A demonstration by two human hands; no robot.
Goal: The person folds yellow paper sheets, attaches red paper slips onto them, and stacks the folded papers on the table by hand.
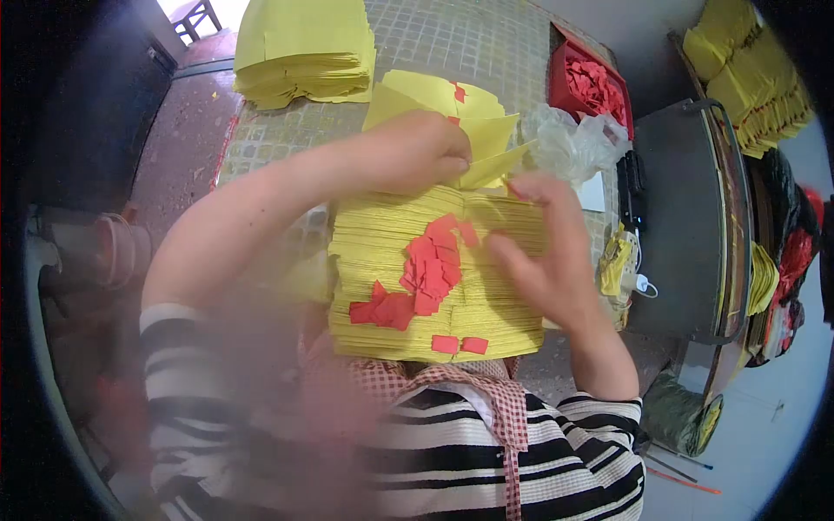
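Observation:
A thick stack of yellow paper sheets (504,286) lies before me, its many edges facing up. My left hand (421,152) is closed at the stack's far end, fingers curled against a raised yellow sheet (495,161); the exact grip is partly hidden. Over the right side of the stack my right hand (556,260) is slightly blurred, thumb and fingers apart. A reddish patch shows by its fingertips, too blurred to name. Several small red paper pieces (432,269) lie in a loose heap on the stack. Two red pieces (445,345) sit side by side near its front edge.
Another yellow paper stack (300,69) stands at the table's far left. At the far right are a red box (625,113) of red paper pieces and a crumpled clear plastic bag (573,143). More yellow bundles (756,78) rest on the right, beyond a dark cabinet (686,226).

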